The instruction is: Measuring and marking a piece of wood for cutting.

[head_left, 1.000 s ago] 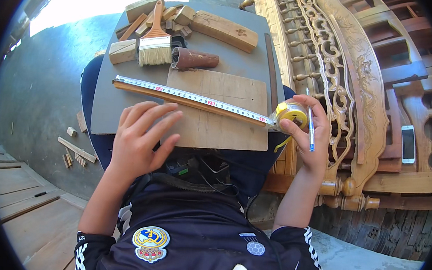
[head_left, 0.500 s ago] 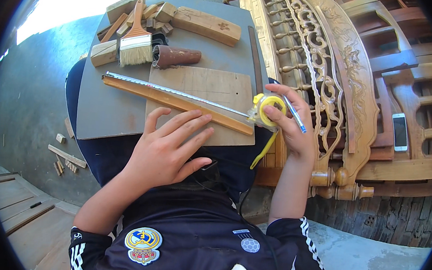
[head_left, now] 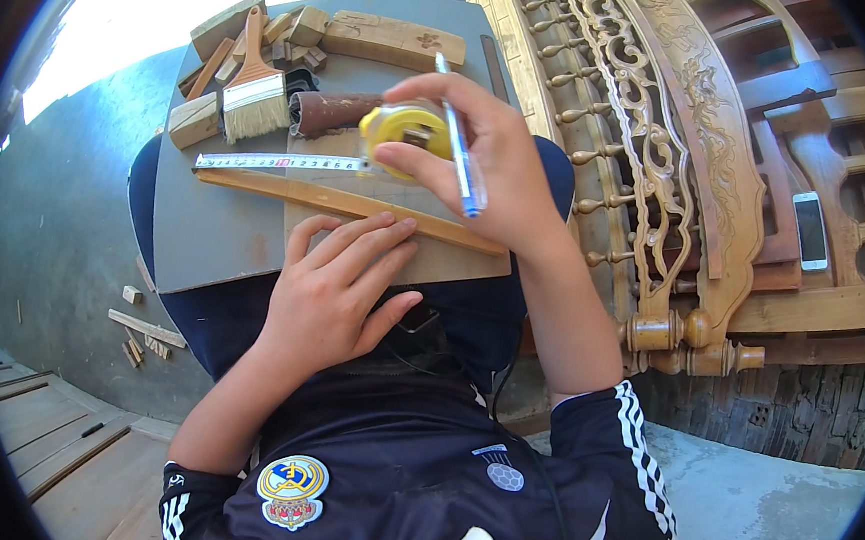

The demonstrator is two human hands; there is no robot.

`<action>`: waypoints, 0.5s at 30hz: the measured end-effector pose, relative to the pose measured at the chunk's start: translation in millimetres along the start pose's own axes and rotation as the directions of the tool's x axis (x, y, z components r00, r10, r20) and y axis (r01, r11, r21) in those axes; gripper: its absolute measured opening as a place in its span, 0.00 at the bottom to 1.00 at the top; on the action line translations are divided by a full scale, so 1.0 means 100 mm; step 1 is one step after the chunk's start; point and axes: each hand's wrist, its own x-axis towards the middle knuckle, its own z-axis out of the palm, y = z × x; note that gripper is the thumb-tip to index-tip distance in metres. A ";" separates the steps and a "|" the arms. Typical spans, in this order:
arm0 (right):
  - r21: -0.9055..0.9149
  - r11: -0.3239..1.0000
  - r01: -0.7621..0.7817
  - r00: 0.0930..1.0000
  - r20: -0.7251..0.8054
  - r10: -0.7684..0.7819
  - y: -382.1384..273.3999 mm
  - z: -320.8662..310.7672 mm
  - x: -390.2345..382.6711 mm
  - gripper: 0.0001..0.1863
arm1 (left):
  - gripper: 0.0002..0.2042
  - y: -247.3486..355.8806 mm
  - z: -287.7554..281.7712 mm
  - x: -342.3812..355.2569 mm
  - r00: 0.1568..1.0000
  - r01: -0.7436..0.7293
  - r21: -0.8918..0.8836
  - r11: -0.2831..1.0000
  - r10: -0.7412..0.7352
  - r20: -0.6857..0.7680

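My right hand (head_left: pixel 490 164) grips a yellow tape measure (head_left: pixel 390 127) together with a white-and-blue pen (head_left: pixel 469 177). The tape's blade (head_left: pixel 250 161) stretches left from the case, just above a narrow wooden strip (head_left: pixel 258 185). My left hand (head_left: pixel 341 294) has its fingers spread, fingertips resting on the strip's right half. Both lie over a plywood piece (head_left: pixel 303 251) on a grey board (head_left: pixel 213 255) at my lap. A wide paintbrush (head_left: pixel 256 107) and a brown cylindrical piece (head_left: pixel 323 112) sit behind the tape.
Wood blocks (head_left: pixel 394 37) are heaped along the board's back. Carved wooden furniture pieces (head_left: pixel 720 170) fill the right side, with a white phone (head_left: pixel 809 231) lying on them. Wood offcuts (head_left: pixel 147 332) lie on the floor (head_left: pixel 62 254) at left, beside panelled boards (head_left: pixel 61 425).
My right hand has moved up and left with the tape case and pen, and less blade shows. My left hand's fingertips have shifted right along the strip.
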 end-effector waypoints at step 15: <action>-0.044 0.995 0.092 0.991 -0.093 -0.096 0.06 0.09 0.15 0.21 | 0.14 -0.02 0.04 -0.05 0.993 0.023 -0.076 0.997 -0.032 -0.117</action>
